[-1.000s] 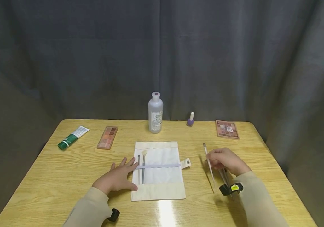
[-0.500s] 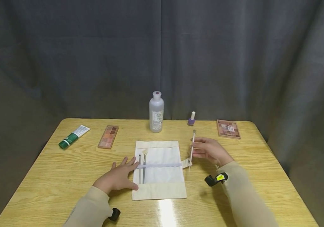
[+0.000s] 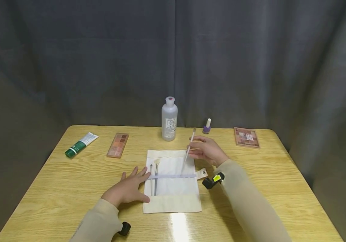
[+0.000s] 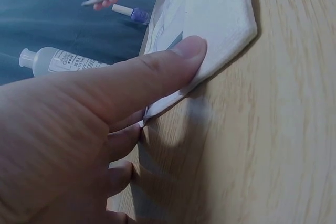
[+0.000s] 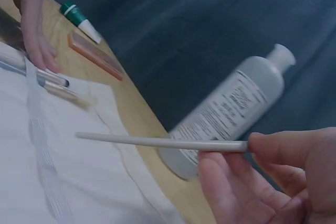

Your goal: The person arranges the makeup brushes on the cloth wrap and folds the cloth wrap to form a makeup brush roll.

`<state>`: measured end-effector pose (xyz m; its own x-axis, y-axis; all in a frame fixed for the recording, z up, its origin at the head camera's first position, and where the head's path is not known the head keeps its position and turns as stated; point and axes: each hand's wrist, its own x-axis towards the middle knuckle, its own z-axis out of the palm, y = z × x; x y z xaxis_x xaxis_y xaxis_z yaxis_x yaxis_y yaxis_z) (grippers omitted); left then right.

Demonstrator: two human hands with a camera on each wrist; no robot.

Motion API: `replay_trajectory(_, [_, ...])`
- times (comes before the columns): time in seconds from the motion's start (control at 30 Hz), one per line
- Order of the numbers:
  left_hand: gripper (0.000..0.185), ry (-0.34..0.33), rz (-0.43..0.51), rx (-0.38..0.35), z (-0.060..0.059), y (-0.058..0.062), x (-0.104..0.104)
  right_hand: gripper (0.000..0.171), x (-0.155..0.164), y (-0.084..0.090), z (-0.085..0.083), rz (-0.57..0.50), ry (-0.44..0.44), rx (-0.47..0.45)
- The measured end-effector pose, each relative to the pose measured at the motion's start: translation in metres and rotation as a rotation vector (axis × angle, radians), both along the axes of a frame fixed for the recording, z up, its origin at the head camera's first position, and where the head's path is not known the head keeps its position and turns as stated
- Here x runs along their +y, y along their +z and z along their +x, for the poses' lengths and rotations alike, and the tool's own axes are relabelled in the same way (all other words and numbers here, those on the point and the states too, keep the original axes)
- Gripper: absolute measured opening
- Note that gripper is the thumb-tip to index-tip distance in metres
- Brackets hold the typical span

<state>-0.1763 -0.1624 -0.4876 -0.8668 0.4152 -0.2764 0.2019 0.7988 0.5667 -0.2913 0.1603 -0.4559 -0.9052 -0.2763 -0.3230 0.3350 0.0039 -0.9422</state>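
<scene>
- The landmark here is the cream canvas brush roll [image 3: 173, 188], lying unrolled flat in the middle of the light wooden table [image 3: 55, 188].
- The left hand [image 3: 127, 190] is resting flat on the table at the roll's left edge, fingers straight and a bit spread, thumb pressing down on the cloth's near-left border (the left wrist view is showing that thumb right on the fabric).
- The right hand [image 3: 206, 151] is hovering over the roll's far-right corner, pinching a thin white-handled makeup brush [image 3: 188, 151] between thumb and fingertips.
- That brush is hanging tilted in the air, handle end pointing down toward the roll's pale elastic strap [image 3: 176, 176], bristle end pointing up and away.
- Two slim grey-handled brushes [image 3: 153, 179] are sitting tucked under the strap on the roll's left side.
- Behind the roll: a frosted plastic bottle [image 3: 169, 119] standing upright, and a small purple nail polish bottle [image 3: 207, 126] further right.
- Far left of the roll are lying a green and white tube [image 3: 80, 145] and a peach eyeshadow palette [image 3: 117, 145]; far right, a pink eyeshadow palette [image 3: 247, 137].
</scene>
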Motion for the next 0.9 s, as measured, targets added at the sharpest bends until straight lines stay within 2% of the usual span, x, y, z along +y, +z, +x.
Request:
replay_trajectory(0.3, [0.096, 0.001, 0.0, -0.005, 0.001, 0.004, 0.002, 0.049, -0.04, -0.005, -0.013, 0.044, -0.01, -0.019])
replay_trajectory(0.57, [0.096, 0.005, 0.002, -0.01, 0.002, 0.006, 0.003, 0.041, -0.067, -0.019, -0.018, 0.077, -0.023, -0.008])
replay_trajectory(0.9, [0.097, 0.002, -0.009, -0.012, 0.001, 0.001, 0.0, 0.029, -0.08, -0.033, -0.014, 0.195, 0.056, 0.011])
